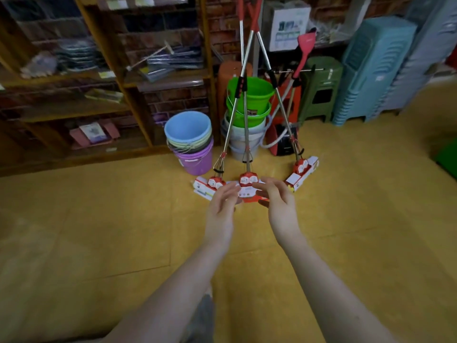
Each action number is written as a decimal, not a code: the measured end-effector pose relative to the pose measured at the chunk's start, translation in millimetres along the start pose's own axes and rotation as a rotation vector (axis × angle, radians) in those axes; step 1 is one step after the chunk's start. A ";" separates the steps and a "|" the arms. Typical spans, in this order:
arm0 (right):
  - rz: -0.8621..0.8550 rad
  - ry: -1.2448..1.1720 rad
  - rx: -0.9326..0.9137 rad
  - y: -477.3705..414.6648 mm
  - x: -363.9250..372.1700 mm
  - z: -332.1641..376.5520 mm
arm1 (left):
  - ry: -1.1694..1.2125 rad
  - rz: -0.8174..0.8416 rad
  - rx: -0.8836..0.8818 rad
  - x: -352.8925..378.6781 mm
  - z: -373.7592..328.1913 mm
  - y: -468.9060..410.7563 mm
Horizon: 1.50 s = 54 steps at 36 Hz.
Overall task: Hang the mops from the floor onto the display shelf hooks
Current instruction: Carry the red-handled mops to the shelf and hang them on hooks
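Note:
Three sponge mops with steel shafts and red grips stand on the yellow floor, their heads wrapped in red and white packaging. The left mop head point(206, 185), the middle mop head point(248, 183) and the right mop head point(303, 173) fan out while the shafts cross higher up near the top of the frame. My left hand point(221, 206) and my right hand point(279, 204) reach forward side by side, fingers spread, on either side of the middle mop head. Neither hand grips anything.
A stack of buckets topped by a blue one point(189, 134) and a stack with green buckets point(249, 100) stand right behind the mops. A wooden shelf unit point(138, 105) fills the left. Stacked plastic stools point(321, 90) and tall blue stacks point(371, 70) stand at the right.

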State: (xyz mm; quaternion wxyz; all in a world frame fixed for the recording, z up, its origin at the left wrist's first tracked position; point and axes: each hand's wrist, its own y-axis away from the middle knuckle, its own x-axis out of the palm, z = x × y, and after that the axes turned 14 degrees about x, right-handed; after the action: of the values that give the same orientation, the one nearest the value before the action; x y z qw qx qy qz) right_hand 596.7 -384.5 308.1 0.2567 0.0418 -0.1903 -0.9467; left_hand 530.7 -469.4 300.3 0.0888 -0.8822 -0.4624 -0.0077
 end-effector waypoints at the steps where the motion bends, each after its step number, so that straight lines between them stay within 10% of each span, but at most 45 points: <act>1: -0.001 0.007 0.003 -10.9 6.2 1.6 | -0.002 0.000 -0.002 -1.7 3.8 -11.4; 37: -0.056 0.002 0.163 -456.7 191.9 118.6 | -0.182 0.021 -0.133 -5.2 135.5 -503.5; 54: -0.052 -0.067 0.318 -678.4 205.0 148.9 | -0.436 0.368 -0.245 76.9 215.6 -722.2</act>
State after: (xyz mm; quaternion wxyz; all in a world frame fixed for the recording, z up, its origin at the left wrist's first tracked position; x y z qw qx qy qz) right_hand 74.2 103.0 190.5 0.2158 0.0553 -0.3448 -0.9118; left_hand -30.3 30.5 203.5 -0.1194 -0.9361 -0.2988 0.1421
